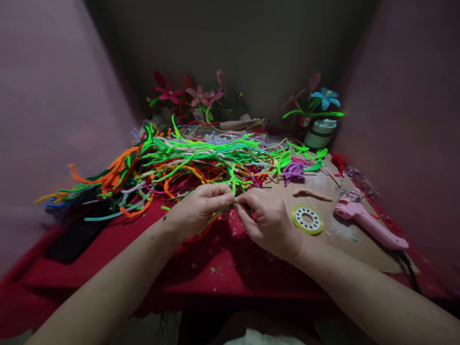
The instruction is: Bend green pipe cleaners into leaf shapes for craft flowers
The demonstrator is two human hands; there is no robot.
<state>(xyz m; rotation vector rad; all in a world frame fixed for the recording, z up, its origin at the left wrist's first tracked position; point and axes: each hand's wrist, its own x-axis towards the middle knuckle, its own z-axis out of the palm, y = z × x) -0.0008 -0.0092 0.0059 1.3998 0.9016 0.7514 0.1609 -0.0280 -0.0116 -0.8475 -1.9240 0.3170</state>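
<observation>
Both hands meet near the middle of the view, fingertips almost touching. My left hand (201,207) is closed in a pinch on a bright green pipe cleaner (233,179), whose top stands up above the fingers. My right hand (264,218) is also pinched, its thumb and forefinger at the lower end of the green piece; what lies between those fingertips is too small to make out. Just behind the hands spreads a big heap of coloured pipe cleaners (201,155), mostly green, with orange, red and white ones.
On a brown board (334,244) at the right lie a yellow tape roll (307,220), a pink glue gun (373,223) and a purple fuzzy piece (293,172). A dark phone (74,239) is at the left. Fuzzy flowers (199,97) and a lidded jar (319,134) stand behind.
</observation>
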